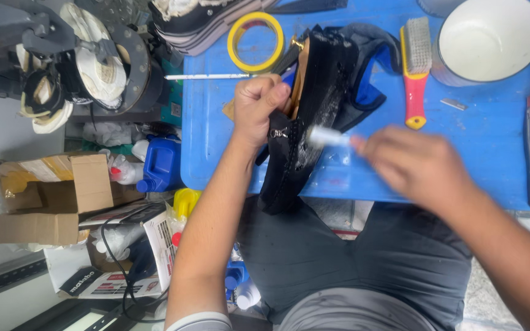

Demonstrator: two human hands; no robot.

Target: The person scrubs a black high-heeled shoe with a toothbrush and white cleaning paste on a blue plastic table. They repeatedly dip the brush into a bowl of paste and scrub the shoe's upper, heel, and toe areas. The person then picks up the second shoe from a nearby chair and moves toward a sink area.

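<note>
Blue worktable (498, 122), filling the upper right of the frame. Black shoe upper (314, 104) at centre, draped over the table's near edge, apparently so its glossy face lies flat for coating. Left hand (259, 107), fist closed on the upper's edge beside a zipper pull, pins it down; forearm rising from lower centre. Right hand (415, 162), motion-blurred, fingers pinched on a small white applicator (328, 136) whose tip touches the upper. White bowl (489, 40), brush (417, 67) and yellow tape roll (256, 41) lie beyond.
</note>
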